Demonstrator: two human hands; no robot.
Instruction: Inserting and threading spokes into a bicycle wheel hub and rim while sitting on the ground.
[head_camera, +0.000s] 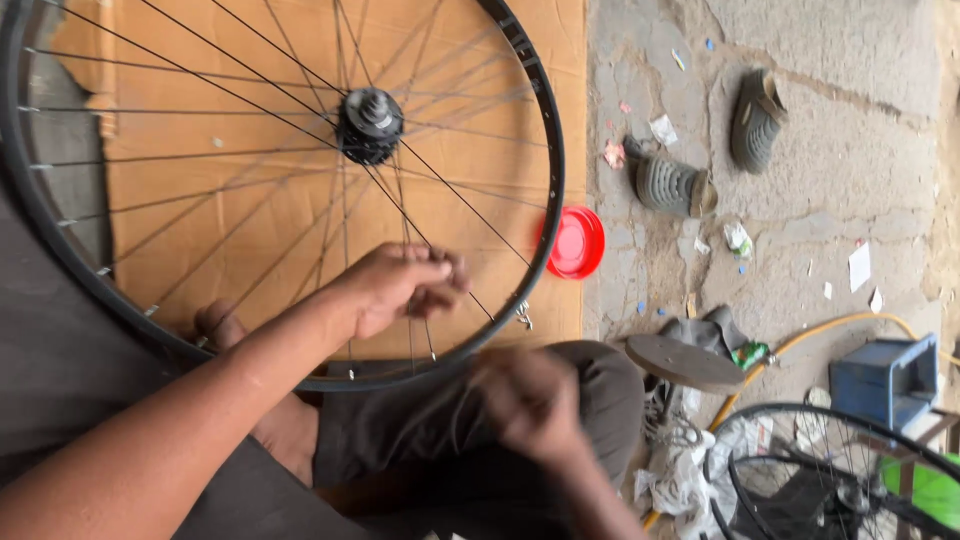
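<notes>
Meanwhile, the left hand (400, 285) is pinching a spoke (440, 255) of the bicycle wheel (548, 200), while the blurred right hand (530, 400) is hovering just below the rim, its grip unclear.

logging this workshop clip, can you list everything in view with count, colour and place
bicycle wheel: one, black rim, thin spokes, over the cardboard, upper left
hub: one, dark metal, at the wheel's centre
cardboard sheet: one, tan, under the wheel
lid: one, red, round, at the cardboard's right edge
sandals: two, grey-green, on the concrete, upper right
box: one, blue, right edge
hose: one, yellow, curving past the box
second wheel: black, lower right, partly cut off
left hand: pinching a spoke
right hand: blurred, above the knee, grip unclear
</notes>
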